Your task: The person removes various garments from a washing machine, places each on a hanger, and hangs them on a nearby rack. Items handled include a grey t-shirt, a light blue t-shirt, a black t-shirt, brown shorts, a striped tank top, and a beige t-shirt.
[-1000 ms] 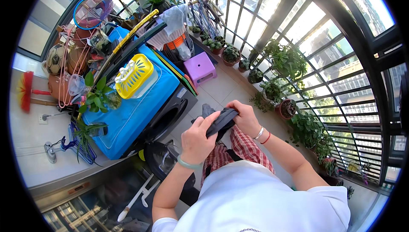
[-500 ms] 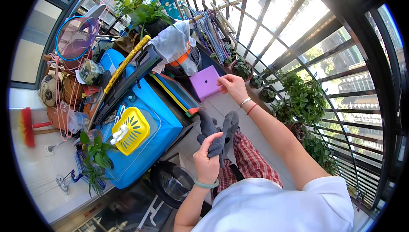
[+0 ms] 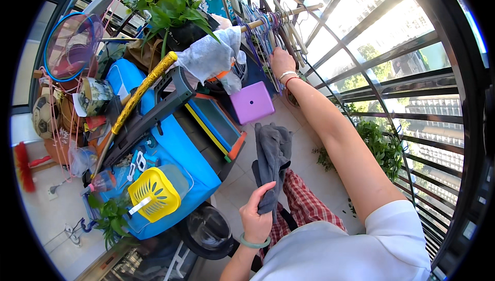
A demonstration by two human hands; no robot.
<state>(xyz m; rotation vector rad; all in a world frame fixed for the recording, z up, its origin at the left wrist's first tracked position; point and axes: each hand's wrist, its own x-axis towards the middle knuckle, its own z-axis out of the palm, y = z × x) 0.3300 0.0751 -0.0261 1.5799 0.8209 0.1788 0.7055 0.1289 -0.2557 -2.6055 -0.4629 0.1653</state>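
Observation:
My left hand [image 3: 256,213] is closed on the lower end of a crumpled dark grey cloth garment [image 3: 272,149], which stretches forward above the floor in front of my legs. What kind of garment it is does not show. My right hand [image 3: 282,63] reaches far forward to a bunch of clothes hangers [image 3: 263,36] on a wooden rod [image 3: 304,10]. Its fingers are curled at the hangers, partly hidden, and appear to grip one. A pink-purple plastic stool [image 3: 252,103] stands on the floor just beyond the garment.
To the left, a blue-covered surface [image 3: 193,170] bears a yellow slotted basket [image 3: 154,193] and a black bar. A yellow-wrapped pole [image 3: 144,93] slants over it. A grey cloth [image 3: 209,56] hangs beside the rod. Leafy plants [image 3: 376,147] line the barred window on the right.
My right hand has moved from the stool up and forward to the hangers. The garment in my left hand now hangs more stretched out. The view has shifted somewhat.

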